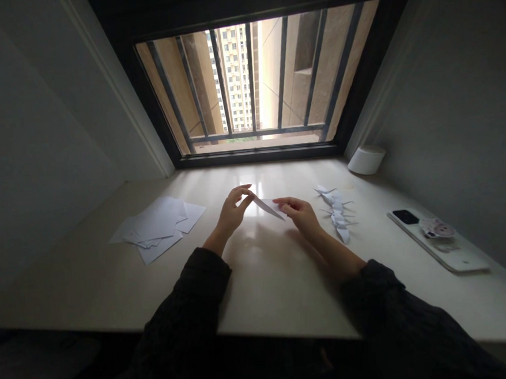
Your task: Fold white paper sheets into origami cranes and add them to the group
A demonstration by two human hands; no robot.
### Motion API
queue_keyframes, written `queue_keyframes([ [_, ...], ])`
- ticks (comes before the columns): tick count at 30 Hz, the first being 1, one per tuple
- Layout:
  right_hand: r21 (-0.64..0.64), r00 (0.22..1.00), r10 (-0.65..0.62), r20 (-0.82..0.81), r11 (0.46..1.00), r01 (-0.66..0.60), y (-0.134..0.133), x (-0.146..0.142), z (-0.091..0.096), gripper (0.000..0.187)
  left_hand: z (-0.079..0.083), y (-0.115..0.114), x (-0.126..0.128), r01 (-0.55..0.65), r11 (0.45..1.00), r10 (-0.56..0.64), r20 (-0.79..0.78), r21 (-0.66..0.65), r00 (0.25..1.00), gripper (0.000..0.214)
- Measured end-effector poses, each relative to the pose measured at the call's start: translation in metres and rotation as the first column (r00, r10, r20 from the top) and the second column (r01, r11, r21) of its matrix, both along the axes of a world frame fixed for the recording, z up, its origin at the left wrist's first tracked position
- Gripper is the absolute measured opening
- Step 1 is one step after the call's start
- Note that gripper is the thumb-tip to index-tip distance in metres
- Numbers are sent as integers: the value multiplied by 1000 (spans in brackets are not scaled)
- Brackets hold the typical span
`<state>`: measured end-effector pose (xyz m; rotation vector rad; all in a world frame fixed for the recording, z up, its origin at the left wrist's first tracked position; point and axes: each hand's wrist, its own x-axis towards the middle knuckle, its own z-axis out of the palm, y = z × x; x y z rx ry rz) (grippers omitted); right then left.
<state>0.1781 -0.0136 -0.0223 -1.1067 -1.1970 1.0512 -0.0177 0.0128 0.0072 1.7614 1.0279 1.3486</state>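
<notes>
White paper is everywhere: one folded sheet (267, 207) is held just above the middle of the tabletop (268, 281), the left hand (232, 211) pinching its left end in the fingertips and the right hand (300, 212) gripping its right end. A loose pile of flat sheets (158, 228), too overlapped to count, lies to the left, and a cluster of small folded paper figures (336, 212), about four or five, lies just right of the right hand. Farther right are one phone (438, 240) and, at the far edge, one white round device (366, 159); no writing is legible.
</notes>
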Motion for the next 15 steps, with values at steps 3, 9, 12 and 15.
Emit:
queue_keyframes([
  [3, -50, 974, -38, -222, 998, 27, 3, 4, -1, 21, -3, 6, -4, -102, 994, 106, 98, -48, 990, 18],
  [9, -67, 961, -5, -278, 998, -15, 2, 4, 4, 33, -1, 7, -4, -35, 975, 91, 254, -218, 963, 19],
  [12, -23, 961, 28, -277, 999, -36, 2, 2, 2, 35, 0, 6, -3, -40, 942, 167, 361, -334, 918, 22],
  [15, 2, 975, 60, -215, 998, -61, 2, 0, 0, 42, 0, 5, -4, -6, 904, 226, 464, -429, 857, 23],
])
